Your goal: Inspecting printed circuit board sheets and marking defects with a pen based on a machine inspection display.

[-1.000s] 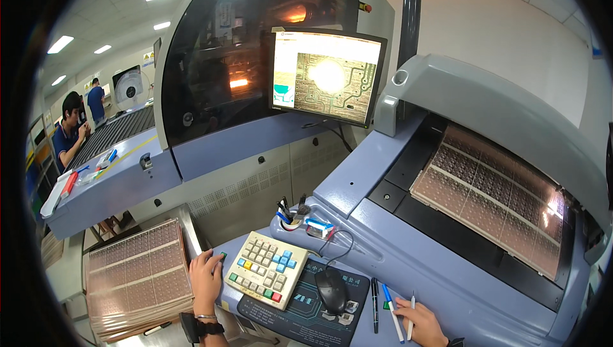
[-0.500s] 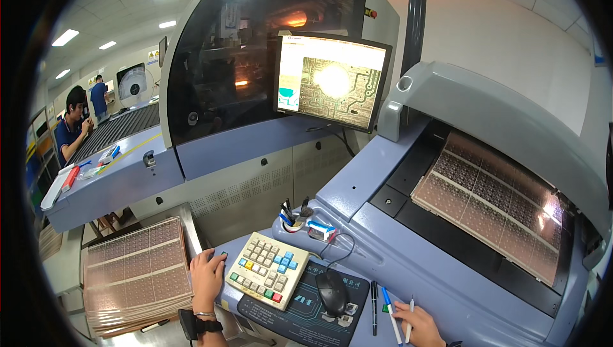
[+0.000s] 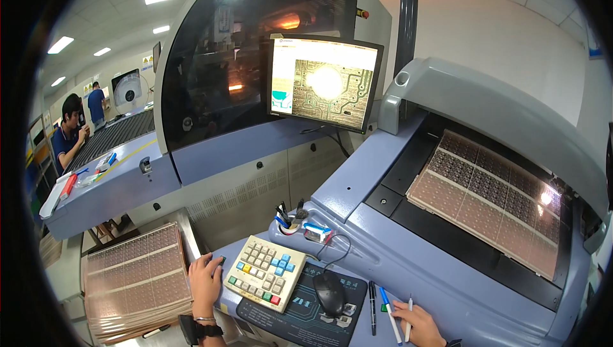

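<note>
My left hand [image 3: 205,281] rests at the left edge of the blue console, fingers a little bent and apart, holding nothing. Its index fingertip is at a small dark button [image 3: 221,261], left of the beige keypad [image 3: 264,273]. A slim white pen [image 3: 409,309] is held upright in the fingers of my right hand [image 3: 420,326]. Beside that hand, a blue-and-white marker [image 3: 389,315] lies by its fingertips, next to a green button [image 3: 384,308] that it partly covers. A black pen [image 3: 373,309] lies further left.
A black mouse [image 3: 330,294] sits on a dark mat [image 3: 290,321]. Copper-coloured circuit panels [image 3: 131,283] are stacked at the left; another panel [image 3: 485,200] lies under the grey raised cover [image 3: 504,107]. A monitor [image 3: 325,82] shows a magnified board. Two people [image 3: 69,133] are at the far left.
The whole view has shifted slightly. Both hands keep their places, the left by the dark button and the right with the white pen. The monitor picture looks the same.
</note>
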The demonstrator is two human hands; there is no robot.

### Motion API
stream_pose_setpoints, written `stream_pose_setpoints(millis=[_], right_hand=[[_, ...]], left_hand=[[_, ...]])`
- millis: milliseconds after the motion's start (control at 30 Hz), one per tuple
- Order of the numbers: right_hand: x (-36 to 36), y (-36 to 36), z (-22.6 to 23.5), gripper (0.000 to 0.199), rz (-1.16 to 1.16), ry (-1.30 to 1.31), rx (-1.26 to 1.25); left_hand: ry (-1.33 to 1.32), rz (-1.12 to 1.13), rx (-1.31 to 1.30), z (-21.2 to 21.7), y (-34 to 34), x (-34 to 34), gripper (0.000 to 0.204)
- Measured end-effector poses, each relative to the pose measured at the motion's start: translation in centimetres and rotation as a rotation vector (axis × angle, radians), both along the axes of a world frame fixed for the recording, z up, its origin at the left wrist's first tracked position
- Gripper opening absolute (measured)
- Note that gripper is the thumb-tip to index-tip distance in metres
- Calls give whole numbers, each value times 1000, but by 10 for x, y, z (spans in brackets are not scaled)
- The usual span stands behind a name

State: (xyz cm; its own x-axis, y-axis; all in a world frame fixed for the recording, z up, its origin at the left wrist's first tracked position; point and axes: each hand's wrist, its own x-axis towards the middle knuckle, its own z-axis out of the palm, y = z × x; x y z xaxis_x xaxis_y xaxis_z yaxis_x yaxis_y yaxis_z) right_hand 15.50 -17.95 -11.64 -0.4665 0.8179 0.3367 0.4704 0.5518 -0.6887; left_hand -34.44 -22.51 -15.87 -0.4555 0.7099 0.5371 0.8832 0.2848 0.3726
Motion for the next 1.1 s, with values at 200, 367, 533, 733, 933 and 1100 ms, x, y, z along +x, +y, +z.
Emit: stream_pose_setpoints(millis=[200,367,533,733,933,1100], right_hand=[[0,-2,3,31,-3,3,9],[0,0,2,31,-7,-8,-10],[-1,-1,1,29,-22,26,-21],[0,0,-1,28,-28,31,-27],[-1,0,0,27,-10,26,27],[1,-2,-5,26,-7,26,74]], left_hand=[[10,-2,1,0,-1,-1,23],[2,-5,-1,-2,0,-2,23],[11,-4,12,-2,1,-1,23],[18,-7,-24,1,2,0,23],[9,4,-9,0,0,0,23],[-10,-13,-5,-2,1,-2,23]])
